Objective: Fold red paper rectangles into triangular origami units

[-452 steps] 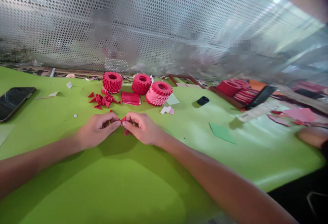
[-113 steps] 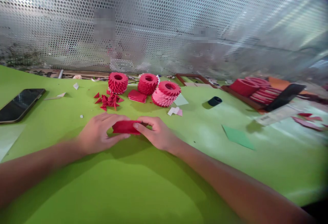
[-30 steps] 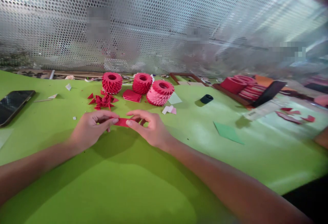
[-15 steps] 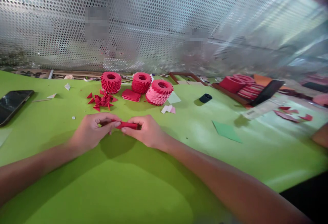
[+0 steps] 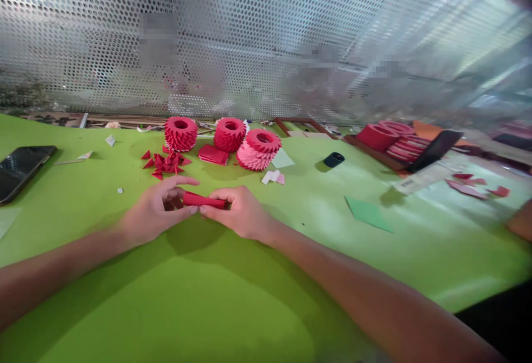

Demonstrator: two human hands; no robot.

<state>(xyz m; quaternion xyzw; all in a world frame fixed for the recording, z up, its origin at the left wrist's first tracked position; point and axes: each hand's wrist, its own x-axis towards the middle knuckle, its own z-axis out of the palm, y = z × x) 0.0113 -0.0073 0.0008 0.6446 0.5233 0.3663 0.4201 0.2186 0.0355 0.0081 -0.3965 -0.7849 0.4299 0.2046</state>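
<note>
A folded strip of red paper (image 5: 203, 200) is held just above the green table. My right hand (image 5: 239, 210) pinches its right end between thumb and fingers. At the left end, my left hand (image 5: 155, 208) has its thumb against the lower edge and other fingers behind, with the index finger lifted clear. Beyond my left hand lies a pile of small red folded paper triangles (image 5: 166, 162). A stack of red paper pieces (image 5: 213, 154) lies to the right of that pile.
Behind stand a red paper ring stack (image 5: 180, 136), another red one (image 5: 230, 137) and a pink-red one (image 5: 258, 152). A phone (image 5: 25, 172) lies at left. Rightward are a dark cylinder (image 5: 333, 159), green paper (image 5: 368, 214) and a brown tray (image 5: 369, 151). A person's arm (image 5: 521, 221) shows at right.
My left index finger has lifted off the red paper and the left hand has opened somewhat. More of the strip now shows. My right hand has stayed nearly still.
</note>
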